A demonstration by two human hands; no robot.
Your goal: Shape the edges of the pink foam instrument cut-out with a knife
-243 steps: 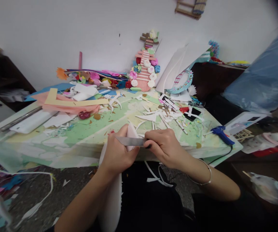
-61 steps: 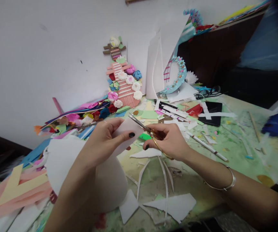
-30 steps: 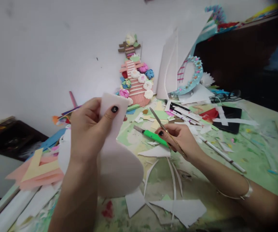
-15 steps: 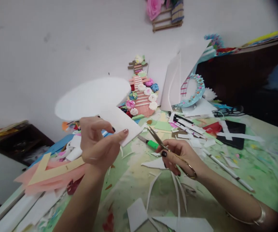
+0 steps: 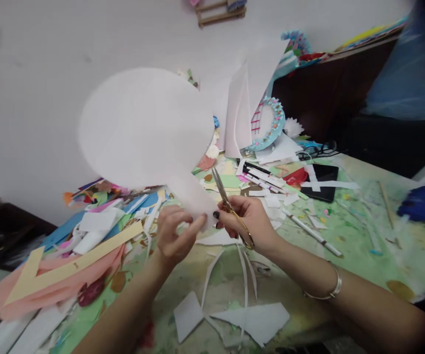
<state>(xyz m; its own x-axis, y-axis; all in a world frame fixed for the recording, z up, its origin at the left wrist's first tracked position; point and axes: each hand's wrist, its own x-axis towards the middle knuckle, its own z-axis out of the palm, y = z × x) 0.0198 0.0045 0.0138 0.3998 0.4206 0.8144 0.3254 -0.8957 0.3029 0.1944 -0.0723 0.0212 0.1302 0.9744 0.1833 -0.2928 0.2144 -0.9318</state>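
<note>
A large white foam-board cutout [image 5: 142, 130], with a rounded oval body and a narrow neck, is held up above the table. My left hand [image 5: 177, 233] pinches the end of the neck between thumb and fingers. In my right hand [image 5: 247, 221] is a pair of scissors [image 5: 225, 196] with gold handles, blades together and pointing up and away. The right thumb and fingertips are close to the neck's end; whether they touch it I cannot tell. Below the hands lie thin curved white offcuts [image 5: 244, 275] and a larger angular scrap [image 5: 257, 317].
A blue flower-trimmed craft piece [image 5: 271, 125] leans at the back beside white sheets [image 5: 238, 108]. Several pens [image 5: 262, 174] and a black tablet-like object [image 5: 321, 182] lie to the right. An L-shaped cream strip [image 5: 75, 263] rests on peach paper [image 5: 61, 282] at left.
Earlier I held a knife-like blade against the board; scissors later replaced it. Since then my left hand has turned the cutout so its oval body points up and away, covering the pink flowered craft piece.
</note>
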